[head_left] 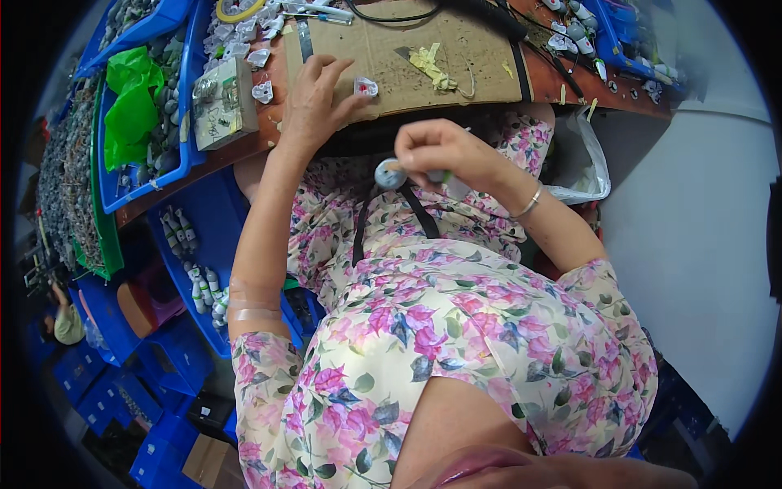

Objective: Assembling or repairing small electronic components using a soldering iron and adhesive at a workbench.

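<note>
In the head view, the left hand point(316, 102) reaches over the bench point(623, 99), palm down, with its fingers spread and nothing in its grasp. Its thumb and forefinger frame a small clear part point(366, 86) with a red spot, which lies on the cardboard sheet point(350, 45) close to the bench's front edge; I cannot tell whether the thumb touches it.

The right hand point(448, 153) is in front of that edge, above the lap, its fingers curled closed around a rounded grey-white piece point(391, 174) (a thin bracelet point(529, 201) circles the wrist). The piece's round end shows at the fingertips; the fingers hide much of the rest.

Farther back on the cardboard lies a crumpled pale yellow scrap point(432, 67), with a black handle point(498, 20) near the sheet's far right corner. Left of the sheet stands a whitish box point(228, 114) by the front edge. At the bench's left end, a blue bin point(151, 196) holds grey pieces and a bright green bag point(130, 102); at its right end sits a blue tray point(609, 42).
</note>
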{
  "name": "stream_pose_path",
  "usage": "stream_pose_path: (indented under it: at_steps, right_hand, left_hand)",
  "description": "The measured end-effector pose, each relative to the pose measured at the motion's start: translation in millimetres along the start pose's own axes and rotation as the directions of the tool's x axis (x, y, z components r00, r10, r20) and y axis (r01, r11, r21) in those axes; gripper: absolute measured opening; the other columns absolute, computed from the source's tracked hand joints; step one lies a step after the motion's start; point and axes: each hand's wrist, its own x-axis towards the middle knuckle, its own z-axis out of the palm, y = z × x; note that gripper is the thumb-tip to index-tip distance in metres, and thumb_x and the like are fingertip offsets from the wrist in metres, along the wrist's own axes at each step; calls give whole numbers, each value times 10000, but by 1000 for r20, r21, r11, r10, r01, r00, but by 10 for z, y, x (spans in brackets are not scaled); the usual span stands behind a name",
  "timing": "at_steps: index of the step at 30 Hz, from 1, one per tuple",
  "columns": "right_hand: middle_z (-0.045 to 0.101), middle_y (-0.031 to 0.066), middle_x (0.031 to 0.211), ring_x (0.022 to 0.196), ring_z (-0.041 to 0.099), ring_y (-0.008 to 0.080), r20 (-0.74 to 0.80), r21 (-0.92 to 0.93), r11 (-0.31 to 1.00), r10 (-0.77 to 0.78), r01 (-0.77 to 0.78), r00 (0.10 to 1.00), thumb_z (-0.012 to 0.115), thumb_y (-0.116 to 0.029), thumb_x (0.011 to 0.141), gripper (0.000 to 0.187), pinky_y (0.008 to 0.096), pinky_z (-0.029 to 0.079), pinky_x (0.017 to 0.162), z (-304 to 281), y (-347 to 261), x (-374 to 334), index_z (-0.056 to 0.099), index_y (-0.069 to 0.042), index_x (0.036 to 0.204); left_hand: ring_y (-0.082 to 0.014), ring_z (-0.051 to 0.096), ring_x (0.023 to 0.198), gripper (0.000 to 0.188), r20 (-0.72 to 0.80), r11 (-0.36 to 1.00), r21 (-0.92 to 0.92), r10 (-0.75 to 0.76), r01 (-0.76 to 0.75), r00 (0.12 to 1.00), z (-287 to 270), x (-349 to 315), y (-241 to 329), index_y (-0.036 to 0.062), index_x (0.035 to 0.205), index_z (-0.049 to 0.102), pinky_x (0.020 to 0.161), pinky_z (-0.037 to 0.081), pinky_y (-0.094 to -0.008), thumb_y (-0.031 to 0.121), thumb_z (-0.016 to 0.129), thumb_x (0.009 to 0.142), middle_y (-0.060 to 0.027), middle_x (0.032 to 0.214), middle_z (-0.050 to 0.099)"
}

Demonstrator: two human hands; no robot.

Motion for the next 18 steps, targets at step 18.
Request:
stream_pose_path:
  at_steps: [18]
  right_hand:
    - [605, 0, 717, 604, 584, 91, -251, 201, 978, 2, 50, 968, 619, -204, 941, 119, 225, 451, 497, -301, 107, 721, 600, -87, 928]
  left_hand:
    - [-109, 627, 886, 154, 447, 99, -845, -408, 525, 796, 129, -463, 155, 24, 1027, 617, 833, 474, -254, 173, 608, 988, -46, 940, 687]
